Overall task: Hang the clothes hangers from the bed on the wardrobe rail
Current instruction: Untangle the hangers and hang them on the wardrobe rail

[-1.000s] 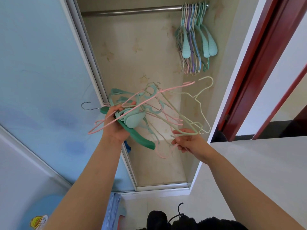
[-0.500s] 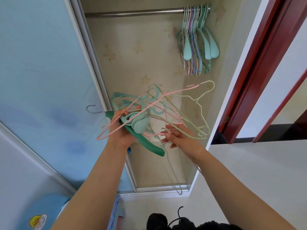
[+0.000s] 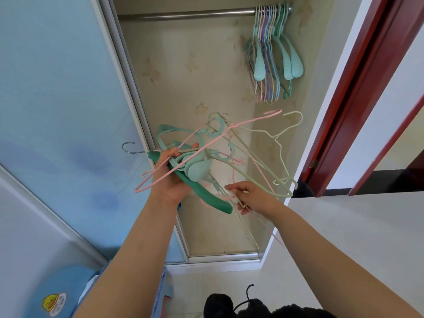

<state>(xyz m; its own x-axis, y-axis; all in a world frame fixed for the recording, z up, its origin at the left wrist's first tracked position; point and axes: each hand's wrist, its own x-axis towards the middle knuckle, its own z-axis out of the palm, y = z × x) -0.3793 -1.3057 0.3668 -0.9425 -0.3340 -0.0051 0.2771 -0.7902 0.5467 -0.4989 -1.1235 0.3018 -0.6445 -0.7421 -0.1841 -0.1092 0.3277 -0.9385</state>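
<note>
My left hand [image 3: 171, 177] grips a tangled bundle of hangers [image 3: 206, 157] in front of the open wardrobe: a thick dark green one with a metal hook, mint plastic ones and thin pink and pale green wire ones. My right hand [image 3: 251, 197] is just right of it and lower. Its fingers pinch thin wire hangers [image 3: 250, 228], white and pink, that hang down from the bundle. The metal wardrobe rail [image 3: 190, 14] runs across the top. Several hangers [image 3: 271, 58] hang bunched at its right end.
The blue sliding wardrobe door [image 3: 57, 99] stands on the left, its frame beside my left hand. A red-brown door frame [image 3: 358, 88] is to the right. A blue container with a yellow duck sticker [image 3: 52, 301] sits bottom left, dark footwear [image 3: 220, 306] at bottom centre.
My right hand has let go of the pale green hanger's lower edge, moved left toward the bundle, and now pinches thin wire hangers dangling below it. The view has shifted slightly.
</note>
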